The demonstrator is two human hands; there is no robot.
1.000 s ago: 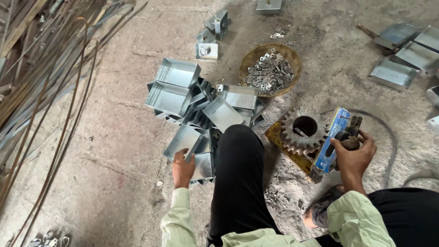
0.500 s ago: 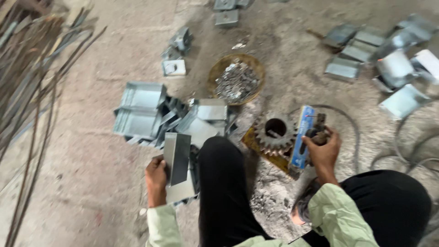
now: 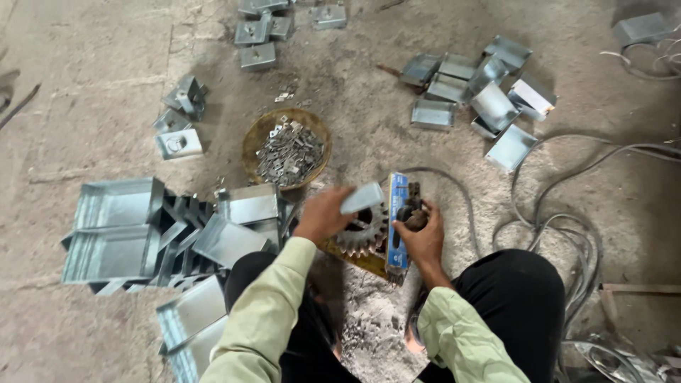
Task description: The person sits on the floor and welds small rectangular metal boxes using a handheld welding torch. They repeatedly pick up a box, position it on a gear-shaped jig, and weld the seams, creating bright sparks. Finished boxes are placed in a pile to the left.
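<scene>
I squat on a concrete floor. My left hand (image 3: 325, 213) holds a folded sheet-metal box piece (image 3: 362, 197) over a rusty toothed gear (image 3: 363, 232) that lies on a flat rusty plate (image 3: 355, 259). My right hand (image 3: 420, 234) grips a blue hand tool (image 3: 397, 221) standing upright right beside the gear. A cable runs from the tool across the floor to the right.
A pile of grey sheet-metal boxes (image 3: 142, 234) lies at my left. A round basket of small metal clips (image 3: 287, 149) sits ahead. More boxes (image 3: 489, 99) lie at the far right and at the top (image 3: 266, 32). Looped cables (image 3: 567, 227) lie on the right.
My left hand lifted a metal box piece from the pile at my left knee and carried it right, over the gear. The right hand kept hold of the blue tool.
</scene>
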